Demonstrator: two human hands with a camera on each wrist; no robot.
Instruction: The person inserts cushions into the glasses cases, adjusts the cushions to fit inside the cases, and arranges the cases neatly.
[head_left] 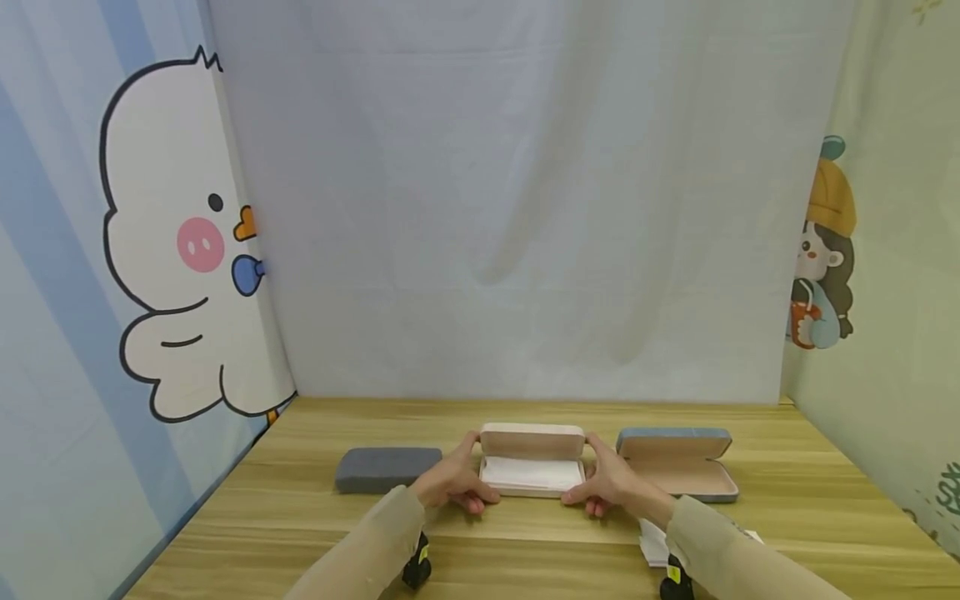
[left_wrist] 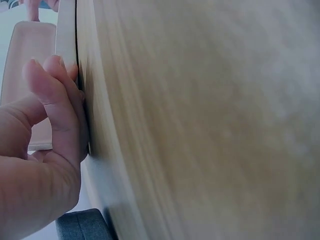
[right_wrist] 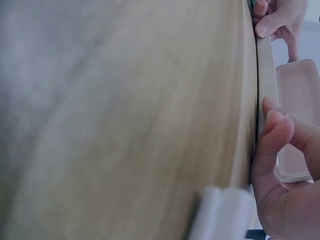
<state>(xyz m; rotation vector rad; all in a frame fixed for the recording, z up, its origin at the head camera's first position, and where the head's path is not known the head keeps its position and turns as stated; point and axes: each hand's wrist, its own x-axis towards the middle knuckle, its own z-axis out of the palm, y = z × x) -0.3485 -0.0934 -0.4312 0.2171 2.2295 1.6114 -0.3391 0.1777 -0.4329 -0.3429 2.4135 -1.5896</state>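
A white glasses case [head_left: 531,429] stands with its lid up on the table, its pinkish lining facing me. White folded sheets [head_left: 532,472] lie in its base. My left hand [head_left: 456,482] holds the case's left end, thumb at the front corner and index finger up by the lid. Mirroring it, my right hand [head_left: 611,483] holds the right end, thumb on the front corner and a finger beside the lid. In the left wrist view the raised lid [left_wrist: 20,65] shows behind the fingers; the right wrist view has the lid [right_wrist: 299,95] beyond the curled fingers.
Left of my left hand lies a closed dark grey glasses case [head_left: 386,467]. An open blue glasses case [head_left: 673,435] sits to the right. White sheets [head_left: 654,546] lie partly under my right forearm on the wooden table [head_left: 247,517]. A pale curtain [head_left: 450,250] hangs behind.
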